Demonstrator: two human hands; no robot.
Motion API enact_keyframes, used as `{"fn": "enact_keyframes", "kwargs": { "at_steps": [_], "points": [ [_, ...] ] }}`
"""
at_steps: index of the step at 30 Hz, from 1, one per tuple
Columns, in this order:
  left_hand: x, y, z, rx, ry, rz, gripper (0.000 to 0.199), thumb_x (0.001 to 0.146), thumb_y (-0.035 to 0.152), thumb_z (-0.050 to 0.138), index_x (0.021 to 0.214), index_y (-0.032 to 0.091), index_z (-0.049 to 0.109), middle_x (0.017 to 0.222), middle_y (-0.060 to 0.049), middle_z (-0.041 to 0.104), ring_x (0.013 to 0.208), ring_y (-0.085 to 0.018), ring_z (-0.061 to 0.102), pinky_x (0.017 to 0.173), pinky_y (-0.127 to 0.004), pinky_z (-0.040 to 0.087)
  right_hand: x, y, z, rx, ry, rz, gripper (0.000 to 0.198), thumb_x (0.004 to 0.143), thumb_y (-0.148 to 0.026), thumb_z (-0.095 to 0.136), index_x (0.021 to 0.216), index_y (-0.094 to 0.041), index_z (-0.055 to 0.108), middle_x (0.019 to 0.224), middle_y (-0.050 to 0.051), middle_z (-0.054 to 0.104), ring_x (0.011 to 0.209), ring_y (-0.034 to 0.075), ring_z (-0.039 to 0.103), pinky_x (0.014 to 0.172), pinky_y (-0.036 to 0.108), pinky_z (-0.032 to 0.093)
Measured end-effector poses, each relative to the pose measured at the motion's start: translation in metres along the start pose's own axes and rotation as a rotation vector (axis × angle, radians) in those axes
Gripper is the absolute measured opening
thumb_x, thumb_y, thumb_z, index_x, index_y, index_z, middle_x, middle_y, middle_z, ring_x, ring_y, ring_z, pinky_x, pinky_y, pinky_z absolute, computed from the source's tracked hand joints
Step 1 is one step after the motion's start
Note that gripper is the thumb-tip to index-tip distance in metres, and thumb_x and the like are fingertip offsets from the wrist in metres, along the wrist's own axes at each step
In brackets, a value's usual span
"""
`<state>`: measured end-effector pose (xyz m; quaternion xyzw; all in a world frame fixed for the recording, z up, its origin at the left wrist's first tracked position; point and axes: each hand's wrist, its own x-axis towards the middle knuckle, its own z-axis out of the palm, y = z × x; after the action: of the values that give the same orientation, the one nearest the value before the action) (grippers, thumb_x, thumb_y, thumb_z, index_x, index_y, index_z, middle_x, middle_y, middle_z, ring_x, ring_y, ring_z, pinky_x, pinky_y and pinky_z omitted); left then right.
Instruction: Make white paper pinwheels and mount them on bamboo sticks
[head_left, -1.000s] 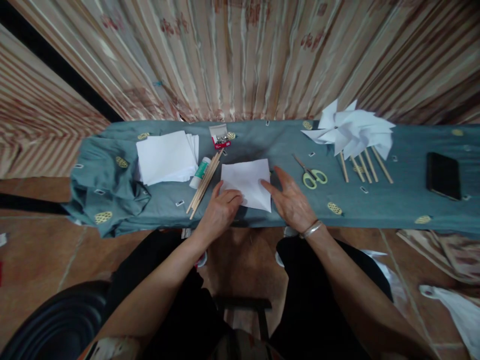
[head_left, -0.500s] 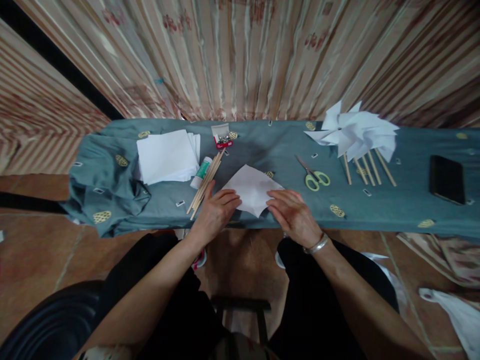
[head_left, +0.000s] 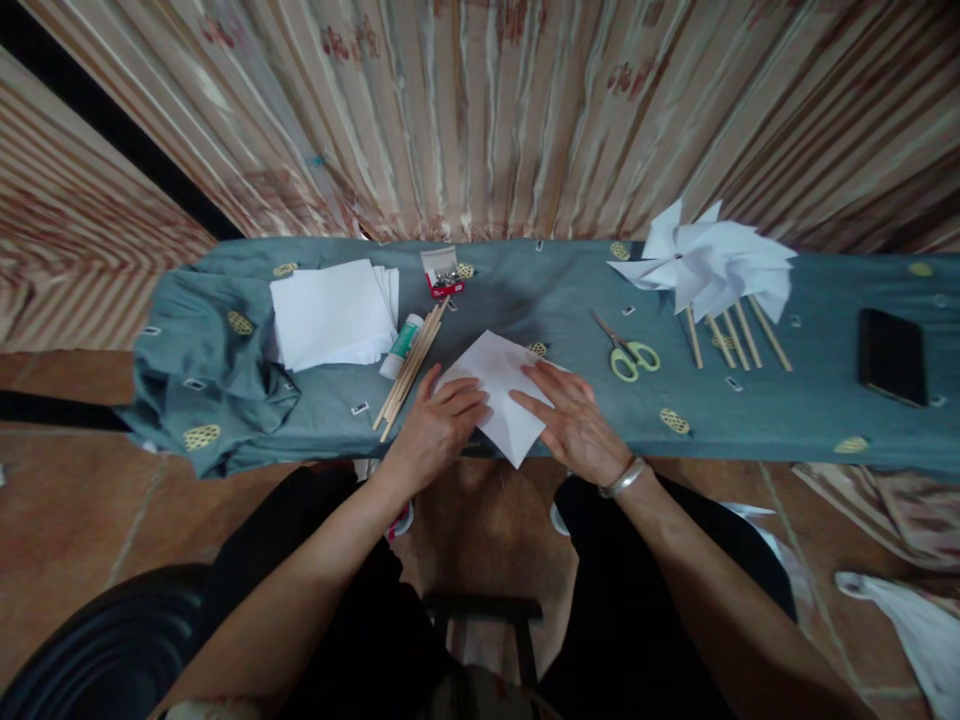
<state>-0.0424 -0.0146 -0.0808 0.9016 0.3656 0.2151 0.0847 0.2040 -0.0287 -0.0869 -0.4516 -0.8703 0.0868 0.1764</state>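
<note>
- Paper sheet (head_left: 501, 385): on green cloth (head_left: 555, 285), turned cornerwise, near corner at front edge; between sticks (head_left: 411, 372) and scissors (head_left: 634, 358).
- Left hand (head_left: 439, 428): thumb apart from fingers, fingers on sheet's left side.
- Right hand (head_left: 579, 422): fingers spread, laid on sheet's right side.
- Glue stick (head_left: 402, 346) beside sticks.
- Paper stack (head_left: 330, 315) further left.
- Pinwheels (head_left: 724, 262) far right of scissors.
</note>
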Motion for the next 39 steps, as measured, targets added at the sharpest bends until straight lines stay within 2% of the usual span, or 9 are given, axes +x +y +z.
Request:
{"fn": "enact_keyframes", "kwargs": {
  "at_steps": [7, 12, 17, 19, 22, 26, 32, 36, 39],
  "points": [
    [-0.005, -0.002, -0.005, -0.118, 0.004, -0.116, 0.022, 0.097, 0.023, 0.048, 0.097, 0.019, 0.069, 0.097, -0.006, 0.076, 0.093, -0.019, 0.07, 0.111, -0.057, 0.034, -0.001, 0.007, -0.012, 0.382, -0.001, 0.136, 0.028, 0.096, -0.036, 0.049, 0.102, -0.021, 0.072, 0.109, 0.008, 0.074, 0.105, 0.024, 0.067, 0.093, 0.042, 0.052],
    [-0.008, -0.004, -0.004, -0.159, 0.011, -0.213, 0.019, 0.095, 0.025, 0.05, 0.097, 0.02, 0.068, 0.091, -0.004, 0.076, 0.087, -0.019, 0.071, 0.106, -0.052, 0.041, 0.003, 0.009, -0.012, 0.468, 0.058, 0.381, 0.03, 0.089, -0.047, 0.058, 0.087, -0.02, 0.072, 0.081, 0.003, 0.074, 0.072, 0.021, 0.068, 0.067, 0.032, 0.052],
    [-0.008, -0.004, -0.004, -0.121, 0.064, -0.286, 0.032, 0.091, 0.022, 0.056, 0.123, 0.016, 0.058, 0.086, -0.004, 0.075, 0.084, -0.02, 0.071, 0.104, -0.051, 0.044, 0.008, 0.009, 0.0, 0.472, 0.119, 0.49, 0.03, 0.084, -0.046, 0.063, 0.098, -0.02, 0.067, 0.08, 0.003, 0.076, 0.07, 0.02, 0.069, 0.067, 0.032, 0.051],
    [-0.005, 0.001, -0.007, -0.04, 0.104, -0.279, 0.041, 0.091, 0.02, 0.055, 0.132, 0.014, 0.05, 0.097, -0.007, 0.074, 0.097, -0.023, 0.069, 0.106, -0.052, 0.042, 0.01, 0.009, 0.001, 0.446, 0.115, 0.522, 0.028, 0.083, -0.043, 0.065, 0.099, -0.02, 0.067, 0.079, 0.003, 0.076, 0.069, 0.02, 0.069, 0.068, 0.032, 0.051],
    [-0.001, 0.017, -0.008, 0.104, 0.147, -0.163, 0.047, 0.093, 0.018, 0.051, 0.139, 0.016, 0.043, 0.139, -0.015, 0.056, 0.138, -0.029, 0.042, 0.114, -0.055, 0.03, 0.016, 0.008, -0.001, 0.436, 0.079, 0.561, 0.025, 0.082, -0.038, 0.066, 0.1, -0.021, 0.066, 0.082, 0.004, 0.077, 0.073, 0.021, 0.071, 0.071, 0.031, 0.051],
    [-0.001, 0.044, 0.009, 0.131, -0.01, 0.035, 0.046, 0.095, 0.018, 0.044, 0.141, 0.014, 0.039, 0.152, -0.014, 0.041, 0.149, -0.028, 0.02, 0.118, -0.051, 0.025, 0.025, 0.007, -0.003, 0.428, 0.064, 0.589, 0.022, 0.08, -0.033, 0.067, 0.099, -0.021, 0.066, 0.082, 0.003, 0.077, 0.077, 0.022, 0.072, 0.073, 0.031, 0.051],
    [-0.008, 0.058, 0.031, 0.149, -0.136, 0.015, 0.055, 0.094, 0.029, 0.049, 0.142, 0.006, 0.035, 0.154, -0.02, 0.037, 0.148, -0.034, 0.021, 0.118, -0.054, 0.023, 0.031, 0.007, 0.0, 0.404, 0.102, 0.664, 0.022, 0.078, -0.032, 0.067, 0.098, -0.021, 0.068, 0.077, 0.002, 0.077, 0.074, 0.021, 0.072, 0.072, 0.032, 0.051],
    [-0.005, 0.041, 0.018, 0.147, -0.043, -0.073, 0.058, 0.092, 0.024, 0.052, 0.146, 0.013, 0.032, 0.153, -0.018, 0.038, 0.146, -0.036, 0.023, 0.115, -0.061, 0.022, 0.03, 0.009, 0.003, 0.412, 0.147, 0.683, 0.025, 0.077, -0.034, 0.068, 0.099, -0.021, 0.068, 0.077, 0.002, 0.077, 0.072, 0.021, 0.071, 0.071, 0.032, 0.052],
    [-0.001, 0.019, 0.003, 0.05, 0.038, -0.218, 0.063, 0.087, 0.031, 0.063, 0.142, 0.01, 0.039, 0.139, -0.02, 0.054, 0.132, -0.035, 0.045, 0.112, -0.061, 0.028, 0.026, 0.011, 0.004, 0.496, 0.162, 0.679, 0.026, 0.078, -0.035, 0.067, 0.1, -0.021, 0.068, 0.078, 0.002, 0.077, 0.072, 0.02, 0.07, 0.07, 0.031, 0.051]
  ]
}}
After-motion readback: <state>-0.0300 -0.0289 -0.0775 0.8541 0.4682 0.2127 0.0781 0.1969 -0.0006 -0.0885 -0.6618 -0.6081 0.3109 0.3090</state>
